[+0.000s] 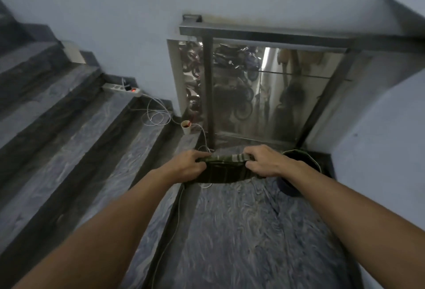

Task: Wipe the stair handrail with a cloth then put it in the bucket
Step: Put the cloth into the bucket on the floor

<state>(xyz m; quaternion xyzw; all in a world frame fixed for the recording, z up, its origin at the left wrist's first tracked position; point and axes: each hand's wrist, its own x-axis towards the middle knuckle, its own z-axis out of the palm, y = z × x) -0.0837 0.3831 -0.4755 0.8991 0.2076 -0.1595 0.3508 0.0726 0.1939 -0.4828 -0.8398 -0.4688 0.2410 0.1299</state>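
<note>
A dark green striped cloth (222,171) hangs stretched between both hands above the landing floor. My left hand (190,164) grips its left top corner and my right hand (264,162) grips its right top corner. Just right of my right hand stands a dark bucket (299,157), partly hidden by my right forearm, with a thin wire handle over its rim. Beyond the cloth runs the metal stair handrail (264,37), the top bar of a glass-panelled railing.
Marble steps (69,139) rise on the left. A white power strip (122,88) with a coiled white cable lies on a step. A paper cup (185,127) stands by the railing post. Walls close in at the back and right.
</note>
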